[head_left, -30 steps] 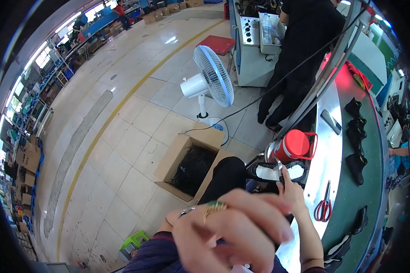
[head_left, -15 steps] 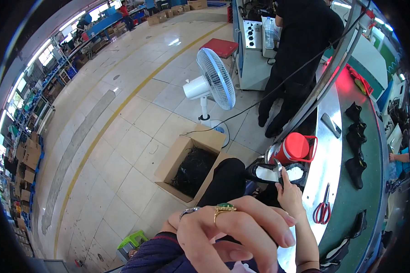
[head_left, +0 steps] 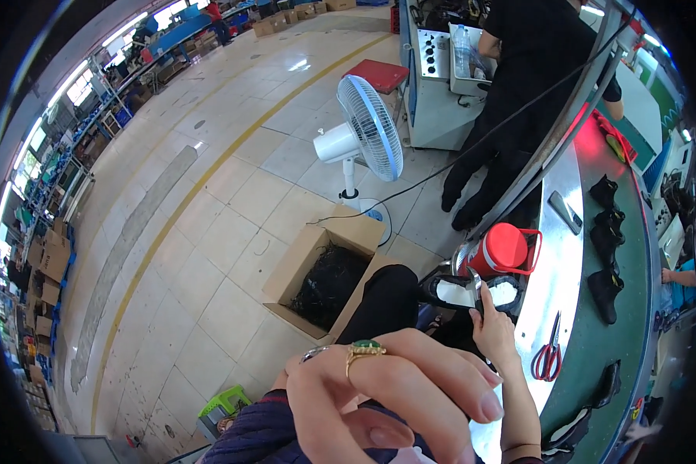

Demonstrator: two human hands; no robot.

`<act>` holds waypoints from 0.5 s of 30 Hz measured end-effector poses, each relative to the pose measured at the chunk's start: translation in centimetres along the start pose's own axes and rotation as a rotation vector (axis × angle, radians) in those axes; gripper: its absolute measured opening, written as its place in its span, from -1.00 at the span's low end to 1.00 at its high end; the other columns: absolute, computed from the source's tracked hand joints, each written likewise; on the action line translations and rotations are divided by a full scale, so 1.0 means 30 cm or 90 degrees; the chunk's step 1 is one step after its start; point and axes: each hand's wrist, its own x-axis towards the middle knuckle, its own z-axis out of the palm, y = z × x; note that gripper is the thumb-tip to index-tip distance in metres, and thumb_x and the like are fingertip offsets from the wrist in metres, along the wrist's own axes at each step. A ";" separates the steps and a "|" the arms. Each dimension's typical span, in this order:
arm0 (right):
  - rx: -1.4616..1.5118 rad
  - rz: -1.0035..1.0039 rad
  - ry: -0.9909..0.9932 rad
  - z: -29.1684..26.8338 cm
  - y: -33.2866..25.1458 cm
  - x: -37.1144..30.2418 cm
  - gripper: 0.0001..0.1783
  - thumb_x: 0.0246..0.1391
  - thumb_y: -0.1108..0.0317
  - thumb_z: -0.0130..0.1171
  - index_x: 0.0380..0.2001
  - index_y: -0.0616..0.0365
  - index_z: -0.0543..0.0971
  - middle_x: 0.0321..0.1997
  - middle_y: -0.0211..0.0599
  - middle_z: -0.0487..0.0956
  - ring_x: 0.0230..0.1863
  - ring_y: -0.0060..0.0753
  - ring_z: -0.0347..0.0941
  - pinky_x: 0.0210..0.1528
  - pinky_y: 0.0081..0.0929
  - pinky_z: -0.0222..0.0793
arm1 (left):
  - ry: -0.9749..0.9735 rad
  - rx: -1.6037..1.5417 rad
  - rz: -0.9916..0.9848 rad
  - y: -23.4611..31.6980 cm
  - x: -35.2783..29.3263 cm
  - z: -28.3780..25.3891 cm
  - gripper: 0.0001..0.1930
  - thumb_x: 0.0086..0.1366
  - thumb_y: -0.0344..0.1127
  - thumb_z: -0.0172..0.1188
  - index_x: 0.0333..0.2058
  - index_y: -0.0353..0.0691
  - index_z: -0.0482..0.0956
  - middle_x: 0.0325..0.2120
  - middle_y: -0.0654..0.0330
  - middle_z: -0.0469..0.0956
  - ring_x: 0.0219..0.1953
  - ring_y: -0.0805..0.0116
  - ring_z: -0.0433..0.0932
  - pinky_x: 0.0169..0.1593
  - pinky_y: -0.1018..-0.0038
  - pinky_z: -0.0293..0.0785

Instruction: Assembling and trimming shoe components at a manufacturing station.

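Observation:
My left hand (head_left: 390, 390), wearing rings, is very close in front, its fingers curled in. Whatever it may hold is hidden; a bit of pale material (head_left: 411, 455) shows beneath it. Past it, my right hand (head_left: 493, 334) grips what looks like a knife (head_left: 474, 292), with the index finger along its metal part. That part crosses a black shoe piece with white on its upper face (head_left: 455, 294). More white (head_left: 504, 294) shows on the other side of the blade. Just beyond stands a red jug (head_left: 504, 247) with a handle.
On the metal-edged bench lie red-handled scissors (head_left: 547, 359) and a phone-like dark object (head_left: 566, 213). Several black shoe pieces (head_left: 605, 294) line the green surface. An open carton (head_left: 286, 292) with black contents and a fan (head_left: 367, 131) stand on the floor. A person in black (head_left: 522, 100) stands ahead.
My left hand has shifted slightly left and up in the picture. The metal blade has tilted a little over the shoe piece. The person in black has moved an arm out to the right.

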 end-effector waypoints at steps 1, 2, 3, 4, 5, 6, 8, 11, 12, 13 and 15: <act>0.004 -0.003 -0.006 -0.006 -0.016 0.002 -0.34 0.21 0.32 0.01 0.33 0.07 0.06 -0.52 0.11 0.58 -0.48 0.13 0.56 -0.32 -0.05 0.49 | -0.002 0.015 0.002 0.015 0.005 0.001 -0.77 0.19 -0.34 0.28 -0.15 0.00 0.59 -0.17 0.04 0.51 0.03 0.01 0.41 0.13 0.13 0.41; 0.007 -0.007 -0.012 -0.011 -0.031 0.003 -0.34 0.21 0.33 0.01 0.33 0.07 0.06 -0.51 0.11 0.58 -0.47 0.12 0.56 -0.31 -0.06 0.50 | -0.008 0.035 0.016 0.028 0.010 0.000 -0.78 0.20 -0.34 0.28 -0.16 0.00 0.59 -0.16 0.04 0.50 0.03 0.00 0.41 0.13 0.13 0.41; -0.004 -0.018 -0.011 -0.011 -0.043 -0.001 -0.34 0.21 0.33 0.00 0.33 0.06 0.05 -0.50 0.11 0.59 -0.47 0.10 0.57 -0.30 -0.07 0.50 | -0.015 0.056 0.030 0.044 0.013 0.000 -0.79 0.20 -0.34 0.27 -0.17 0.00 0.59 -0.15 0.04 0.50 0.03 0.00 0.41 0.13 0.13 0.41; -0.007 -0.018 -0.009 -0.002 -0.028 -0.004 -0.34 0.21 0.33 0.00 0.33 0.06 0.05 -0.50 0.11 0.59 -0.47 0.10 0.57 -0.30 -0.07 0.50 | -0.014 0.056 0.034 0.036 0.001 -0.014 -0.79 0.20 -0.34 0.27 -0.17 0.00 0.59 -0.15 0.04 0.50 0.03 0.00 0.41 0.13 0.13 0.41; -0.008 -0.006 -0.010 0.007 -0.013 -0.007 -0.33 0.21 0.33 0.00 0.34 0.05 0.04 -0.49 0.11 0.59 -0.46 0.11 0.57 -0.29 -0.06 0.50 | -0.013 0.059 0.028 0.033 -0.012 -0.028 -0.80 0.21 -0.33 0.27 -0.17 0.01 0.59 -0.14 0.04 0.50 0.03 0.00 0.41 0.13 0.13 0.42; -0.009 0.005 -0.010 0.010 -0.005 0.000 -0.33 0.21 0.33 0.00 0.34 0.05 0.04 -0.49 0.11 0.59 -0.46 0.11 0.57 -0.29 -0.06 0.50 | -0.013 0.063 0.022 0.029 -0.020 -0.038 -0.80 0.22 -0.32 0.27 -0.17 0.01 0.60 -0.13 0.04 0.49 0.03 0.00 0.41 0.12 0.13 0.42; -0.007 0.011 -0.031 -0.006 -0.023 -0.006 -0.34 0.22 0.33 0.00 0.34 0.06 0.04 -0.48 0.11 0.59 -0.45 0.12 0.57 -0.29 -0.05 0.49 | 0.001 0.070 0.032 0.043 -0.004 -0.014 -0.81 0.23 -0.32 0.26 -0.16 0.01 0.60 -0.12 0.05 0.49 0.04 0.00 0.40 0.13 0.13 0.42; 0.009 0.022 -0.040 -0.025 -0.034 -0.014 -0.36 0.24 0.32 -0.03 0.33 0.05 0.05 -0.44 0.13 0.60 -0.43 0.14 0.57 -0.24 -0.04 0.50 | -0.019 0.101 0.051 0.066 0.003 -0.015 -0.82 0.25 -0.32 0.24 -0.16 0.01 0.60 -0.11 0.07 0.49 0.04 0.01 0.40 0.13 0.13 0.42; 0.007 0.021 -0.038 -0.024 -0.029 -0.016 -0.36 0.24 0.32 -0.03 0.33 0.05 0.05 -0.44 0.13 0.60 -0.43 0.14 0.57 -0.24 -0.04 0.50 | -0.048 0.132 0.057 0.070 0.001 -0.019 -0.82 0.25 -0.32 0.23 -0.15 0.00 0.59 -0.10 0.08 0.49 0.04 0.02 0.39 0.13 0.13 0.42; 0.002 0.017 -0.033 -0.016 -0.027 -0.015 -0.36 0.24 0.32 -0.03 0.33 0.06 0.05 -0.43 0.14 0.60 -0.42 0.15 0.57 -0.23 -0.04 0.49 | -0.055 0.161 0.084 0.069 0.000 -0.026 -0.83 0.26 -0.33 0.22 -0.16 -0.02 0.59 -0.10 0.09 0.49 0.03 0.03 0.40 0.12 0.13 0.42; 0.003 0.024 -0.032 -0.014 -0.028 -0.014 -0.37 0.23 0.33 -0.02 0.33 0.08 0.07 -0.42 0.15 0.60 -0.41 0.15 0.57 -0.21 -0.04 0.48 | -0.058 0.161 0.097 0.066 -0.018 -0.053 -0.84 0.27 -0.33 0.22 -0.17 -0.02 0.59 -0.10 0.07 0.50 0.02 0.02 0.41 0.11 0.13 0.43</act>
